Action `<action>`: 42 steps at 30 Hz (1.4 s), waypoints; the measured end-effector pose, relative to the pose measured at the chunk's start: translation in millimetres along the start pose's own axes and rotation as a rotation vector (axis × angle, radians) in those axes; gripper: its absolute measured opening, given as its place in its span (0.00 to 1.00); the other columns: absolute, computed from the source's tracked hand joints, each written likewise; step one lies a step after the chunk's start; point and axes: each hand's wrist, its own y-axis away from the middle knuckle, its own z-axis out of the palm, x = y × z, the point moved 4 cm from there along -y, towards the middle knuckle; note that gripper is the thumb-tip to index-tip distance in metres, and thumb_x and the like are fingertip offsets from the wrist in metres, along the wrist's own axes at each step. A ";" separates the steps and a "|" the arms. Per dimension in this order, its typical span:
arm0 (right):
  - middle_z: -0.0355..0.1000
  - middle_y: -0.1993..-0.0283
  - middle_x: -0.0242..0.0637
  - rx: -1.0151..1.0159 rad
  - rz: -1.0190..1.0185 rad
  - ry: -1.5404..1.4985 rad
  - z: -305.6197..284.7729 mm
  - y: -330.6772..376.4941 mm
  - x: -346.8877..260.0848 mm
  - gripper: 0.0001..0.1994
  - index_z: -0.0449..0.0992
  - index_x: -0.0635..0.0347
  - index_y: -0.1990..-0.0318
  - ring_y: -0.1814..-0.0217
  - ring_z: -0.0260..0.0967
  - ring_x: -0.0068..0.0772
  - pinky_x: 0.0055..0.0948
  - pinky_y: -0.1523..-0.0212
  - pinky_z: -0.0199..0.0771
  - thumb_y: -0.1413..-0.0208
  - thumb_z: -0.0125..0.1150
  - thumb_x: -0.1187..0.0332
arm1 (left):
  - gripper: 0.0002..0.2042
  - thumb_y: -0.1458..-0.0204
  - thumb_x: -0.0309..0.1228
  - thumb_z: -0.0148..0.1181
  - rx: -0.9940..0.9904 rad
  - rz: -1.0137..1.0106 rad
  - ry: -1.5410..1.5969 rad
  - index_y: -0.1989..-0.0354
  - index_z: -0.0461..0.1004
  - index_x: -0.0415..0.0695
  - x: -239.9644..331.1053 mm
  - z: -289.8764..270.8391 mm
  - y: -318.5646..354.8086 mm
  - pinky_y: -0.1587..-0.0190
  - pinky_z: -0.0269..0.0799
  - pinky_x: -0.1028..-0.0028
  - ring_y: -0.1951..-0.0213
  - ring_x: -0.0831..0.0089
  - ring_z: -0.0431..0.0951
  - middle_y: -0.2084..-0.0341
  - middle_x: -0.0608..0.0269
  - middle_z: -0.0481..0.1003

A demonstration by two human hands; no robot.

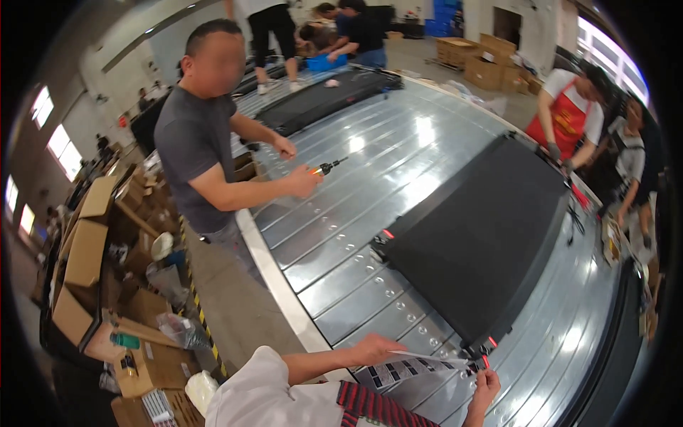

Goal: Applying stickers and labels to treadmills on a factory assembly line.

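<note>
My left hand (377, 349) pinches the left end of a white sheet (405, 368) printed with rows of dark labels. The sheet stretches to the right, toward the near corner of a large flat black panel (477, 235). My right hand (486, 388) is closed just beyond that corner, its fingertips together beside a small red piece (486, 361). Whether they hold this piece, the sheet's edge or something else I cannot make out. Another red tag (492, 342) sits on the panel's near corner. The panel lies on a ribbed silvery metal table (320, 256).
Across the table on the left, a person (196, 135) holds a power screwdriver (327, 168). At the panel's far right end, a person in a red apron (565, 117) works with gloved hands. Another black panel (327, 99) lies farther back. Cardboard boxes (89, 249) crowd the left.
</note>
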 end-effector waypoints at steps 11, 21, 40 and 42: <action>0.68 0.70 0.40 0.038 0.113 -0.032 -5.7 -24.0 -8.8 0.11 0.69 0.72 0.67 0.70 0.63 0.29 0.24 0.69 0.66 0.54 0.54 0.70 | 0.08 0.52 0.37 0.50 -0.097 -0.021 -0.055 0.64 0.72 0.55 -3.5 1.6 17.0 0.69 0.68 0.68 0.69 0.62 0.72 0.71 0.64 0.73; 0.66 0.65 0.42 0.104 0.279 -0.346 -12.3 7.2 -4.1 0.11 0.66 0.72 0.63 0.65 0.64 0.33 0.28 0.65 0.67 0.54 0.52 0.76 | 0.10 0.59 0.29 0.55 -0.205 0.124 -0.028 0.65 0.70 0.54 24.7 8.7 -1.9 0.72 0.66 0.68 0.70 0.61 0.72 0.75 0.63 0.72; 0.66 0.69 0.26 0.055 0.232 -0.424 -22.1 -69.5 33.4 0.10 0.69 0.58 0.65 0.64 0.61 0.18 0.23 0.63 0.55 0.55 0.51 0.65 | 0.11 0.65 0.27 0.54 -0.351 0.140 -0.110 0.69 0.70 0.51 8.4 12.9 9.7 0.72 0.66 0.65 0.71 0.57 0.71 0.77 0.61 0.72; 0.68 0.64 0.27 -0.004 0.286 -0.360 -10.9 -77.9 32.5 0.11 0.68 0.54 0.63 0.59 0.61 0.19 0.26 0.59 0.53 0.55 0.50 0.62 | 0.13 0.64 0.27 0.53 -0.286 0.109 -0.145 0.65 0.70 0.52 1.5 8.6 18.1 0.71 0.67 0.64 0.69 0.59 0.71 0.73 0.62 0.72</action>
